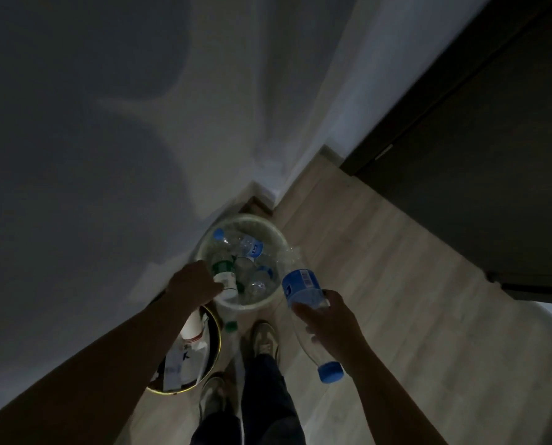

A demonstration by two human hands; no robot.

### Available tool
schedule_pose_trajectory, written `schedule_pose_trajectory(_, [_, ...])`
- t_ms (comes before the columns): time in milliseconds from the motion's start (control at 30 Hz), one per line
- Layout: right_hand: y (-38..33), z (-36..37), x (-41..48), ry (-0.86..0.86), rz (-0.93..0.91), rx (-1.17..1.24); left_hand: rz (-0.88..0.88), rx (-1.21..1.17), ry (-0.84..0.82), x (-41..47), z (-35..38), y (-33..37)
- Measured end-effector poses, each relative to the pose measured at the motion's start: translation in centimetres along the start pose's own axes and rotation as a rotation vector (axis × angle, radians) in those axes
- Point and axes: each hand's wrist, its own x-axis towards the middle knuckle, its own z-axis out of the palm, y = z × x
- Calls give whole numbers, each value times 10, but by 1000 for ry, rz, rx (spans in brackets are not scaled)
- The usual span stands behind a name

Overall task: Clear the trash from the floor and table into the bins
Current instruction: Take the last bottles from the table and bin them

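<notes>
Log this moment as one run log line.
left hand: green-label bottle over clear bin | right hand: blue-cap bottle beside bin | stage: dropping

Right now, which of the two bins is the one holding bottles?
The pale bin in the corner, under the left hand. The black bin nearer your feet holds paper and a cup instead.

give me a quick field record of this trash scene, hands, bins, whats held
left hand: grip on a green-label bottle over the clear bin
right hand: grip on a blue-cap water bottle, cap pointing down, beside the clear bin
clear bin: in the wall corner, full of plastic bottles
dark bin: near the left arm, holds paper cups and cartons
floor: light wood
</notes>
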Motion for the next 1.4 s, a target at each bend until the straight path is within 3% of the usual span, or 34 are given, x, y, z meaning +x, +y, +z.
schedule_pose_trajectory(233, [-10, 34, 42, -3, 127, -123, 91, -94, -15, -32, -7, -23])
schedule_pose_trajectory(500, [-46, 75, 82, -34, 69, -143, 46, -71, 38, -49, -1, -56])
schedule_pose_trajectory(900, [-34, 61, -3, -26, -47, -232, 77, -74, 30, -118, -25, -74])
schedule_pose_trajectory(1133, [3, 49, -31, 63, -5, -196, 152, -47, 73, -152, -12, -82])
schedule_pose_trajectory(1400, [116, 31, 13, 119, 123, -294, 193, 83, -43, -101, 90, -49])
